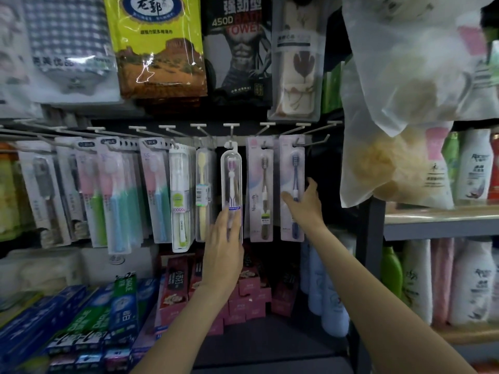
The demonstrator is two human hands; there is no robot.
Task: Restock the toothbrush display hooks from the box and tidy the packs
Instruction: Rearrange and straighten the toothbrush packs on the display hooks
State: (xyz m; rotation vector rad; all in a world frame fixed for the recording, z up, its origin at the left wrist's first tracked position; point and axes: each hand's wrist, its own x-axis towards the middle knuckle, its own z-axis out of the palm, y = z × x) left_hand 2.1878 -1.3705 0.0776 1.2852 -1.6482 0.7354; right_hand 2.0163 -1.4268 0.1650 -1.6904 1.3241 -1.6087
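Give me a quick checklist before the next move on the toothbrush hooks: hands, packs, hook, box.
1. Left hand on the clear-case toothbrush pack: ok, fingers lie on its lower end.
2. That pack seated on its hook: ok, it hangs upright from the hook.
3. Right hand on the blue toothbrush pack: ok, thumb and fingers spread across its lower part.
4. Blue pack hanging straight: ok, level with the brown toothbrush pack beside it.
5. Packs on the left hooks tidy: not ok, several hang splayed and tilted.
6. Restock box within reach: cannot tell, no box is in view.
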